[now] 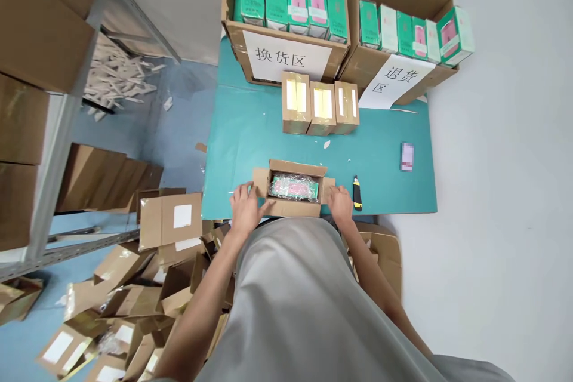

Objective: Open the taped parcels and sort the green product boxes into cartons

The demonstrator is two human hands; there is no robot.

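Note:
A small open cardboard box (293, 206) sits at the near edge of the teal table (250, 131). Inside it lies a green and pink product box wrapped in bubble wrap (293, 187). My left hand (246, 209) grips the box's left flap and side, fingers curled around the cardboard. My right hand (341, 203) presses on the right flap, fingers bent over it. A black and yellow utility knife (356, 193) lies just right of my right hand.
Three taped small cartons (319, 108) stand mid-table. Two big labelled cartons (286, 54) (394, 74) of green product boxes stand at the back. A phone (407, 156) lies right. Empty cartons (134, 304) pile on the floor left, beside metal shelving (58, 149).

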